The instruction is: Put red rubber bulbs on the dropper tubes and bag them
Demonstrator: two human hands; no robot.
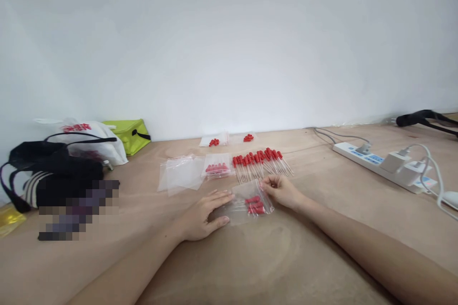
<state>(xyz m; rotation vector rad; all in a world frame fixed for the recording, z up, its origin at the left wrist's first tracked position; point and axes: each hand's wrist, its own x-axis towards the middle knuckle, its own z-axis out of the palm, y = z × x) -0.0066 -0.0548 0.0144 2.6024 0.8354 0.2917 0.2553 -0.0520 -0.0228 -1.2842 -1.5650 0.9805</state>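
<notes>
A clear zip bag (pixel 239 218) lies flat on the table, with several glass droppers with red rubber bulbs (pixel 255 205) inside, bulbs toward the zip end at right. My left hand (pixel 203 214) rests flat on the table, its fingers spread over the bag's left end. At the bag's upper right corner, my right hand (pixel 282 189) pinches the zip edge between thumb and forefinger. Just beyond the bag, many loose red-bulbed droppers (pixel 257 158) lie in a row, glass stems toward me. A filled zip bag (pixel 216 166) with red bulbs lies left of that row.
Flat clear bags (pixel 182 176) lie left of the filled bag. Two small bags with red bulbs (pixel 213 142) are near the wall. A power strip (pixel 375 164) with plugs and cables stands at right. A black bag (pixel 67 181) and a green bag (pixel 129 136) sit at left.
</notes>
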